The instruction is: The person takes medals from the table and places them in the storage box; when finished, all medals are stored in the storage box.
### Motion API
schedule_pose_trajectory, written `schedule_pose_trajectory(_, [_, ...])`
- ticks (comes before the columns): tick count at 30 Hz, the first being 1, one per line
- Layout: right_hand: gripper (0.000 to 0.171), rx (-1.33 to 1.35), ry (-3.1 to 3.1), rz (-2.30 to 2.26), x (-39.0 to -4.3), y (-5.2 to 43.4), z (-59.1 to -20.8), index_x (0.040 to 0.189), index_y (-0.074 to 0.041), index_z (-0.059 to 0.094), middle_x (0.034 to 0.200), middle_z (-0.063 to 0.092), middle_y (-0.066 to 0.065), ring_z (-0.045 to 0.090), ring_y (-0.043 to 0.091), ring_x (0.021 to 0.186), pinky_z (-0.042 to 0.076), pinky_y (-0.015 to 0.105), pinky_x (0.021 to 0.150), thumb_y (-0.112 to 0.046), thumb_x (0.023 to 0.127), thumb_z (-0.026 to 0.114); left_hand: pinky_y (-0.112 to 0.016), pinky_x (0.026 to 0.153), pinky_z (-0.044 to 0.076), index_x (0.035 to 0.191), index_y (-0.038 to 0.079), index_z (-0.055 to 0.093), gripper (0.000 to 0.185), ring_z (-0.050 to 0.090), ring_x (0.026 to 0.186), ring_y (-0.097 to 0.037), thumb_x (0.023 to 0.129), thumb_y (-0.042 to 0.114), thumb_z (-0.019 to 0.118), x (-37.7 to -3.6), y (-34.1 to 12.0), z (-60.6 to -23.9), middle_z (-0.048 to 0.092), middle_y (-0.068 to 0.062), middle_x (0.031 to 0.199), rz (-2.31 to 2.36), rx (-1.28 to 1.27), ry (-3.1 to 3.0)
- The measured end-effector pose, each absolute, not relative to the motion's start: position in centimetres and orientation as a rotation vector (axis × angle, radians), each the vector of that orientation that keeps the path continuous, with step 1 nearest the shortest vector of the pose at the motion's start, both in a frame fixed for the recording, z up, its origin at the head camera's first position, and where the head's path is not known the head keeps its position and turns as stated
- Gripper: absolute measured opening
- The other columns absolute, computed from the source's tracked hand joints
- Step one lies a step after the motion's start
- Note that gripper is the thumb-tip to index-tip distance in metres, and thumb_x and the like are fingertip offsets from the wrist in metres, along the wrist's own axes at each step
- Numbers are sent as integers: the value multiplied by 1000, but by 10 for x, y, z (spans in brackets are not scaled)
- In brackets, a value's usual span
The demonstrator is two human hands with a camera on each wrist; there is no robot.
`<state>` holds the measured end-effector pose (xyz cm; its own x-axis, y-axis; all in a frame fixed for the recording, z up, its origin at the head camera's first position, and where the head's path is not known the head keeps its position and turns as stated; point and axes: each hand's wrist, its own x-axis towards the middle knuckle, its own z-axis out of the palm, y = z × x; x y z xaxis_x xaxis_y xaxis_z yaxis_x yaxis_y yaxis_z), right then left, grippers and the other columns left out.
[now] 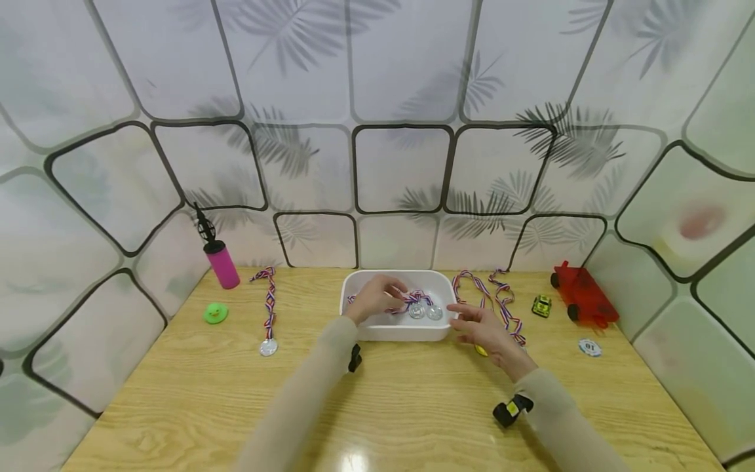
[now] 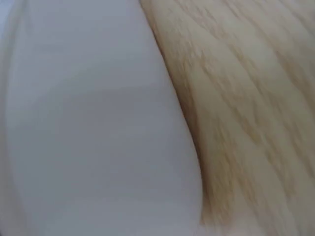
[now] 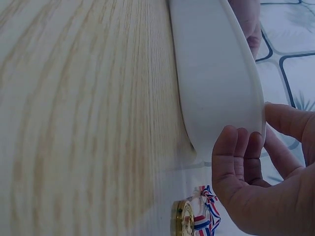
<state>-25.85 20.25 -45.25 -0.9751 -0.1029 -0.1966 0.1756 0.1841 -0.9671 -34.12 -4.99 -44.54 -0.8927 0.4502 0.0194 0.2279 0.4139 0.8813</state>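
Observation:
A white tray (image 1: 394, 331) stands at the middle of the wooden table (image 1: 377, 406). In it lie two silver medals (image 1: 425, 312) on a striped ribbon (image 1: 413, 297). My left hand (image 1: 380, 295) reaches into the tray, fingers curled, and pinches that ribbon. My right hand (image 1: 479, 324) hovers by the tray's right front corner with relaxed fingers and holds nothing. Under it lies a gold medal (image 1: 481, 351). In the right wrist view the hand (image 3: 246, 162) is close to the tray's corner (image 3: 216, 93), with the gold medal (image 3: 183, 222) below. The left wrist view is a blur of tray wall (image 2: 98, 128) and table.
More striped ribbons (image 1: 498, 298) lie right of the tray. Left of it lies a silver medal on a ribbon (image 1: 269, 314), then a green duck (image 1: 215, 313) and a pink pump (image 1: 222, 263). At the right are a red toy car (image 1: 584, 295), a small yellow car (image 1: 541, 305) and a chip (image 1: 590, 347).

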Motion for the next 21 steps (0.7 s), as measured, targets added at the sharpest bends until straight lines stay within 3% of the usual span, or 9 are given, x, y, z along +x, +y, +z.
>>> schedule_pose_trajectory(4, [48,73,2248,-1862,-259,202,-453,141,0,50,99,50,1,51,10,85,58,32,81,-12,96,62,-35,68,59,116,-5,65,30,66,76,-17,87,2,69,-336,-63,-440,70,-15,97,1539,586,2418])
schedule_pose_trajectory(9, [47,91,2258,-1855,-258,202,-454,140,-1,51,99,50,2,52,11,86,58,34,82,-11,96,62,-29,62,55,114,-3,67,27,65,74,-16,89,7,69,-330,-77,-436,72,-17,96,1627,550,2446])
schedule_pose_trajectory(15, [48,57,2280,-1862,-259,202,-456,141,1,50,98,50,1,53,11,86,58,35,82,-11,96,63,-49,73,56,108,1,68,18,66,83,-35,93,9,66,-322,-92,-429,69,-25,102,1748,483,2373])
schedule_pose_trajectory(18, [48,57,2279,-1859,-259,202,-455,141,1,49,98,50,1,53,11,86,58,35,82,-12,96,62,-41,72,56,105,3,69,14,64,81,-32,92,8,66,-318,-99,-428,70,-18,96,1773,479,2376])
schedule_pose_trajectory(21, [48,63,2275,-1851,-259,202,-454,141,-1,50,98,51,1,53,11,86,58,35,83,-12,96,62,-31,67,54,103,2,70,13,62,75,-21,91,8,67,-312,-110,-428,70,-13,90,1784,484,2383])
